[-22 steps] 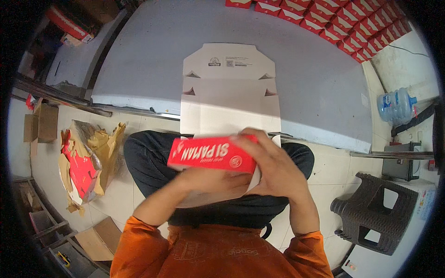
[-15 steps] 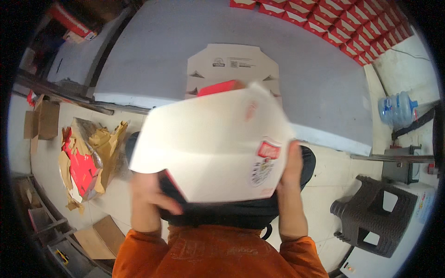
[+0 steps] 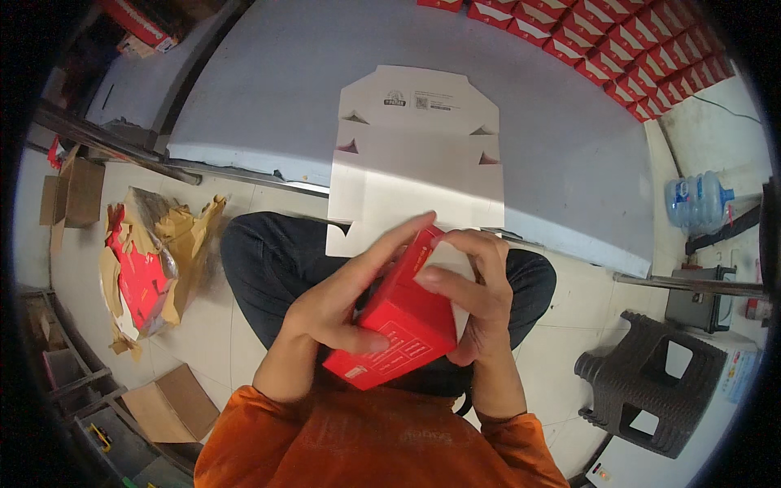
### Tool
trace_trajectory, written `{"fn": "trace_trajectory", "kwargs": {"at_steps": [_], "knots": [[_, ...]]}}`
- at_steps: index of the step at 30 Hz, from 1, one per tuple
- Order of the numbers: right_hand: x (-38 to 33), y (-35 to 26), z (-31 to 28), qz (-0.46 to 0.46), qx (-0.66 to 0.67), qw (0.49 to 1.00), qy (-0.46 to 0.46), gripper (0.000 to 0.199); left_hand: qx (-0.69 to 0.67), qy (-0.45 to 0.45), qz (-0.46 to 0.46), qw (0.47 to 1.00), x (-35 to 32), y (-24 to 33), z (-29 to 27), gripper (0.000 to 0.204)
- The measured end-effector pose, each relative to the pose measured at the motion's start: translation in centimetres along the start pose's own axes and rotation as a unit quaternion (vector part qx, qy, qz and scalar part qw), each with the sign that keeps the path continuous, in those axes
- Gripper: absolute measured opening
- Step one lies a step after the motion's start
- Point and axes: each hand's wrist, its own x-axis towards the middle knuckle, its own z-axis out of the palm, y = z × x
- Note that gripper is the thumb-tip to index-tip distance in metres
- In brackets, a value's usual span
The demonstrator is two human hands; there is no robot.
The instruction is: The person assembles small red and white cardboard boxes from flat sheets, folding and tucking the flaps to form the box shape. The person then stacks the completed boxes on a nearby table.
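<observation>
Head view: I see the red box [image 3: 403,325] held over the lap, my left hand [image 3: 342,305] clasping its 9 o'clock side, my right hand [image 3: 476,297] curled around its 3 o'clock side. At 12 o'clock, a flat white carton blank [image 3: 416,175] lies on the grey desk [image 3: 268,89].

I hold a small red folded cardboard box [image 3: 403,321] over my lap, my left hand [image 3: 346,305] gripping its left side with fingers stretched along the top edge, my right hand [image 3: 480,297] wrapped around its right end where a white flap shows. Just beyond my hands a flat unfolded white cardboard box blank [image 3: 419,159] lies on the grey table [image 3: 268,89], its near edge overhanging. Rows of red boxes [image 3: 651,49] line the table's far right corner
</observation>
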Motion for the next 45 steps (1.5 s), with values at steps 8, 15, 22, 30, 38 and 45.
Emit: {"fn": "trace_trajectory", "kwargs": {"at_steps": [8, 15, 22, 30, 38, 45], "knots": [[-1.0, -0.6, 0.6, 0.021, -0.128, 0.989, 0.067, 0.084, -0.003, 0.058, 0.014, 0.998, -0.5, 0.2, 0.7, 0.124], [0.3, 0.1, 0.7, -0.01, -0.03, 0.999, 0.044, 0.044, -0.093, -0.064, -0.048, 0.992, -0.4, -0.6, 0.1, 0.114], [-4.4, 1.1, 0.2, 0.348, 0.26, 0.887, -0.157, 0.072, -0.336, 0.062, 0.234, 0.91, 0.1, -4.0, -1.7, 0.117], [-4.5, 4.1, -3.8, 0.425, 0.148, 0.892, 0.051, 0.028, -0.035, 0.209, -0.176, 0.961, -0.6, -1.0, -0.9, 0.067], [2.9, -2.7, -6.1, 0.002, -0.136, 0.934, -0.329, 0.073, -0.517, 0.064, -0.269, 0.81, -0.1, -8.9, -9.2, 0.052], [23.8, 5.7, -16.7, -0.165, -0.556, 0.799, 0.158, 0.08, 0.084, 0.174, -0.127, 0.973, 7.7, -4.8, -6.6, 0.032]]}}
